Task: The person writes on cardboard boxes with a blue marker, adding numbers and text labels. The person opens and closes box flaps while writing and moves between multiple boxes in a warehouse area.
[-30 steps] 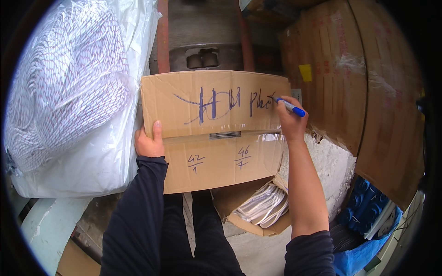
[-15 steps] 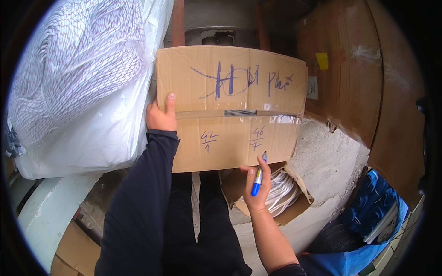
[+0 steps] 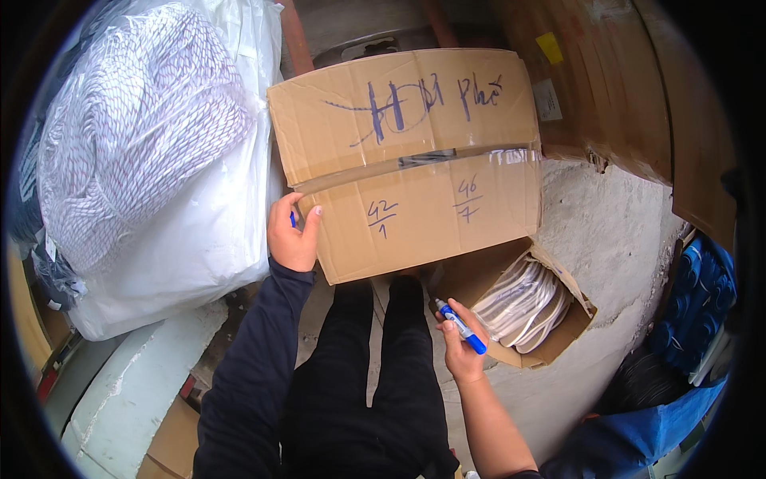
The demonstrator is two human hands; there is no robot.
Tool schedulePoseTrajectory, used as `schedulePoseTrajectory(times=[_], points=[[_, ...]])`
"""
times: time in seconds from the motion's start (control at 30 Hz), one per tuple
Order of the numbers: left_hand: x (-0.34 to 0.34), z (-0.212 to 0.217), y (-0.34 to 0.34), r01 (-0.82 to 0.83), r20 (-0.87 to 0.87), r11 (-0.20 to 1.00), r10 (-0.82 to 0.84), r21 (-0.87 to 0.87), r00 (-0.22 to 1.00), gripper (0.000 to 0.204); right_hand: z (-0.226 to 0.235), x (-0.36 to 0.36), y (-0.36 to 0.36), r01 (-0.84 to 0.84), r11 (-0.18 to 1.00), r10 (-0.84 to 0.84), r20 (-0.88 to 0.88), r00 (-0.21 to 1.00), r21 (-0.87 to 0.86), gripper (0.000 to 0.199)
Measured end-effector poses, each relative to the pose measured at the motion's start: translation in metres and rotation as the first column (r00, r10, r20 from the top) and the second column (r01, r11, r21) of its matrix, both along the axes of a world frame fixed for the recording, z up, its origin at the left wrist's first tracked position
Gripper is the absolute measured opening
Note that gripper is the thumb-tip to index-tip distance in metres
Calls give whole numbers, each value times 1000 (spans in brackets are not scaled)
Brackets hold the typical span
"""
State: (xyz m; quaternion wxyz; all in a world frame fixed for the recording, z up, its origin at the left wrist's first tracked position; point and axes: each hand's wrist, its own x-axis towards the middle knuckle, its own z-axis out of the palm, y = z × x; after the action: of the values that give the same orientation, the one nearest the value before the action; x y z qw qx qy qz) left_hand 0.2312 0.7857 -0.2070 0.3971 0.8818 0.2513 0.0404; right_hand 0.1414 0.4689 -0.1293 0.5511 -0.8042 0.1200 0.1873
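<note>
Left hand (image 3: 294, 237): grip pinching left edge of brown rectangular cardboard box (image 3: 427, 211), small blue piece (image 3: 293, 219) showing between thumb and fingers. Right hand (image 3: 464, 343): grip pinching blue-and-white plastic marker (image 3: 460, 326), apart from box, below its lower edge. Box beside white-and-clear plastic bag (image 3: 187, 239) with white patterned rope (image 3: 152, 136).

- Soft, fairly even light reaches my cardboard box (image 3: 419, 188), and its dark blue writing (image 3: 397, 108) looks clear; I cannot tell the light's source.
- The white plastic wrapping (image 3: 203, 227) on my left is the brightest patch, sheen on its folds.
- Clear tape (image 3: 511, 156) catches a small glare.
- My black trousers (image 3: 339, 399) swallow detail; the tall cartons (image 3: 606, 88) sit in brownish shade.
- Edges bend toward the rim, where blackness closes the corners.
</note>
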Motion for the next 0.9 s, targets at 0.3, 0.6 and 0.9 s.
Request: schedulePoseTrajectory(times=[0.3, 0.6, 0.9], points=[[-17, 80, 1, 314, 75, 938, -306, -144, 949, 11, 45, -12, 27, 210, 969, -234, 211, 949, 130, 44], [-101, 128, -17, 783, 175, 384, -836, -490, 519, 54, 76, 28, 1, 280, 959, -241, 405, 882, -39, 41], [29, 45, -121, 952, -444, 302, -861, -52, 249, 30, 25, 19, 21, 215, 950, -173, 192, 966, -225, 39]])
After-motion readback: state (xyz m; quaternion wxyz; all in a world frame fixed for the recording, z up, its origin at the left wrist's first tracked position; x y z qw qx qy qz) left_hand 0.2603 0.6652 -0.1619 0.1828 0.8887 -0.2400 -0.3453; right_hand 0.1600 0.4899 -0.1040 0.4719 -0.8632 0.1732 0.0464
